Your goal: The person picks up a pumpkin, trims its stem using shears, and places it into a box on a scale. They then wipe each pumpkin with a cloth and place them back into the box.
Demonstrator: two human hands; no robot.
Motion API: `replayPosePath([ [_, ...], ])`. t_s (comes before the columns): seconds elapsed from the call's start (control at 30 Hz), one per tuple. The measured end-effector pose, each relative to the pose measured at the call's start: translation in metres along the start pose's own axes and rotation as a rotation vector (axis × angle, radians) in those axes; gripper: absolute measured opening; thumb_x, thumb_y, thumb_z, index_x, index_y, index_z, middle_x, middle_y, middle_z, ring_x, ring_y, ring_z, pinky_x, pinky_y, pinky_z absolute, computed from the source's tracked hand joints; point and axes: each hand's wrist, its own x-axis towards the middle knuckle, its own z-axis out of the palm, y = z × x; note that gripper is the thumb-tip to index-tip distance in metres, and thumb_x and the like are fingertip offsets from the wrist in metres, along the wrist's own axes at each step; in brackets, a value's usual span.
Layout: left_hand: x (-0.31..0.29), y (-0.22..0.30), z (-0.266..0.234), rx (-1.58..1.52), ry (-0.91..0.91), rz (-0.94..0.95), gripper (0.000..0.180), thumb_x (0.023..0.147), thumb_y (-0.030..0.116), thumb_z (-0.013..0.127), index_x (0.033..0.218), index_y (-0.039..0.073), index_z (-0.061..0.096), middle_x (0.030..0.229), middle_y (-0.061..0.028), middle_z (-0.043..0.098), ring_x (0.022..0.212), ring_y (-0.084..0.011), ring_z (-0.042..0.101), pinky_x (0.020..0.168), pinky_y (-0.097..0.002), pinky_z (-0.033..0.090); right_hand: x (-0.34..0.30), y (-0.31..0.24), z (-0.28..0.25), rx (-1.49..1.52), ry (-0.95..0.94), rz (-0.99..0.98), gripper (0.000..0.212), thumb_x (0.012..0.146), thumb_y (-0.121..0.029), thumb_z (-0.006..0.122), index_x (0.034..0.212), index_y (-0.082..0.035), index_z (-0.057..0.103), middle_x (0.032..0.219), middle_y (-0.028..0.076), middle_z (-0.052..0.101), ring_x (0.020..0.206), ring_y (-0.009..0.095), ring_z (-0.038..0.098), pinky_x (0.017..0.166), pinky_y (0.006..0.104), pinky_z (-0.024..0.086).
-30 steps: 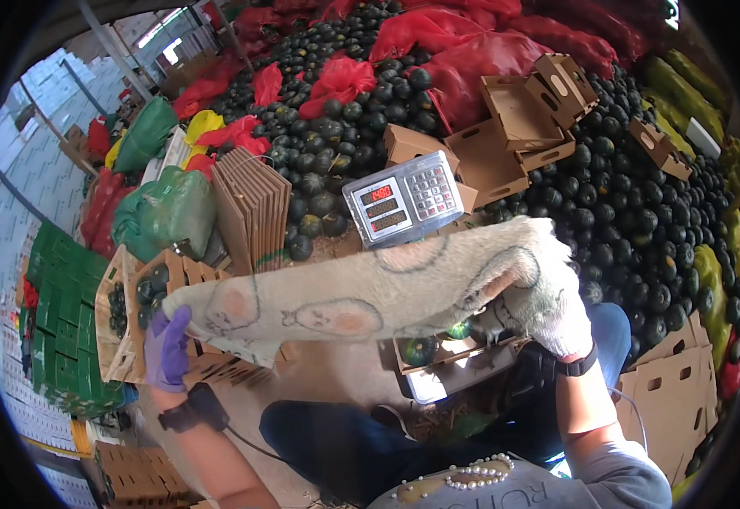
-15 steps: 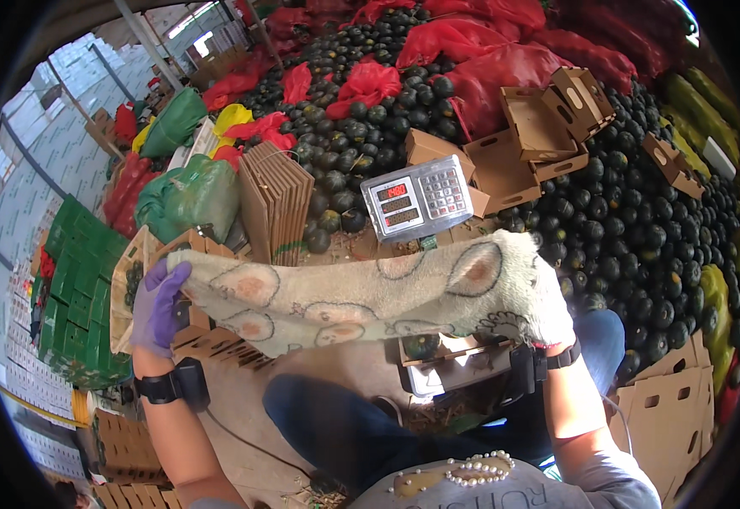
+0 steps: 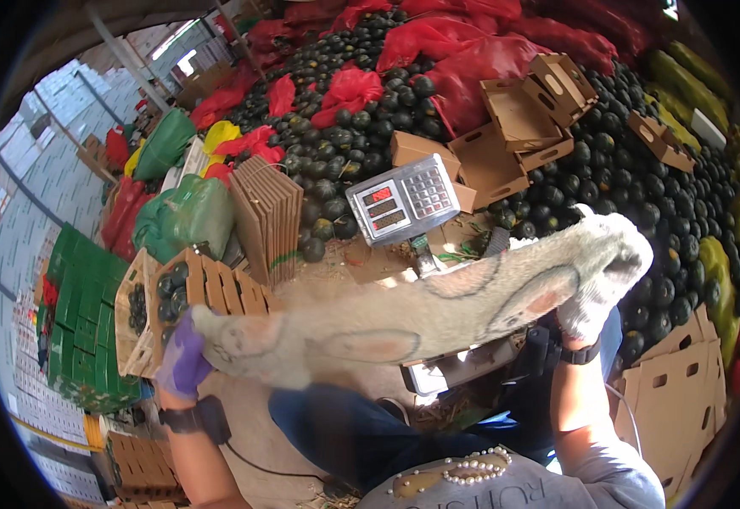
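A cream, fuzzy towel (image 3: 425,310) printed with avocado-like shapes is stretched across in front of me, its near-left part blurred by motion. Gripping its left end is my left hand (image 3: 182,360), in a purple glove. My right hand (image 3: 591,307), in a white knitted glove, is closed on the bunched right end and sits higher than the left. Beyond the towel stands the silver display (image 3: 402,200) of a weighing scale with a keypad and red digits. Part of the scale's base (image 3: 463,371) shows below the towel; the rest is hidden.
Dark green round squashes (image 3: 574,174) are heaped ahead and right, with red mesh sacks (image 3: 480,72) behind. Open cardboard trays (image 3: 518,114) lie on the heap. Flattened cartons (image 3: 266,220) stand left of the scale. Green crates (image 3: 86,310) are stacked far left, beside a squash-filled box (image 3: 170,293).
The towel has tilted: its right end rose and moved right with my right hand, while my left hand moved lower and slightly right. The view has shifted a little.
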Motion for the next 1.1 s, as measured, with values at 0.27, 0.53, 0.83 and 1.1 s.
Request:
replayPosePath([
  [0.27,0.001,0.014,0.058,0.324,0.204,-0.026,0.055,0.087,0.012,0.075,0.137,0.003,0.055,0.122,-0.0066,0.067,0.113,-0.0180,0.064,0.100,-0.0331,0.050,0.042,-0.009,-0.008,0.198,-0.152,0.724,0.038,0.100,-0.006,0.063,0.137,-0.002,0.061,0.111,0.007,0.069,0.098,0.015,0.066,0.090,0.0296,0.053],
  [0.53,0.056,0.006,0.015,0.409,0.482,0.304,0.032,0.097,0.022,0.071,0.121,0.004,0.062,0.113,-0.0048,0.067,0.097,-0.0150,0.063,0.091,-0.0305,0.051,0.023,-0.015,0.017,0.148,-0.361,0.630,0.027,0.081,0.003,0.057,0.104,-0.001,0.070,0.102,0.005,0.069,0.101,0.015,0.064,0.091,0.0299,0.051],
  [0.83,0.025,-0.142,0.186,-0.902,0.195,0.098,0.057,0.103,0.038,0.058,0.146,0.002,0.048,0.141,-0.0186,0.057,0.131,-0.0297,0.056,0.118,-0.0447,0.042,-0.047,-0.047,0.058,0.299,-1.383,-0.044,0.044,0.086,-0.013,0.071,0.129,-0.019,0.070,0.106,0.005,0.067,0.096,0.029,0.069,0.080,0.0375,0.057],
  [1.1,0.058,-0.150,0.183,-0.916,0.173,0.047,0.058,0.104,0.040,0.057,0.147,0.002,0.047,0.142,-0.0176,0.056,0.131,-0.0294,0.055,0.118,-0.0447,0.041,-0.050,-0.005,0.066,-0.281,-1.344,0.614,0.064,0.090,-0.045,0.075,0.144,-0.015,0.060,0.125,0.021,0.068,0.117,0.037,0.066,0.102,0.0425,0.053],
])
